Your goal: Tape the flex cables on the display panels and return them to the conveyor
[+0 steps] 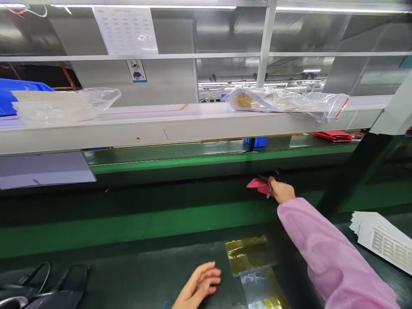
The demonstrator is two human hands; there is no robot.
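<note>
Fingers of the left hand [199, 285] lie loosely spread and flat on the dark mat, nearest the camera and well short of the conveyor belt [128, 227]. Beyond it, across the belt's green strip, the right hand [281, 191] reaches far out and pinches a red packet [258, 185] along with a thin dark tool. The packet sticks out leftward from those fingertips over the belt's dark far lane, its long axis running roughly along the belt.

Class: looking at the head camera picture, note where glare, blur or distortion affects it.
Head view: glare off the plastic bag and taped patch; shelf edge bows from lens distortion; right hand on the red item slightly blurred; left hand sharper.
</note>
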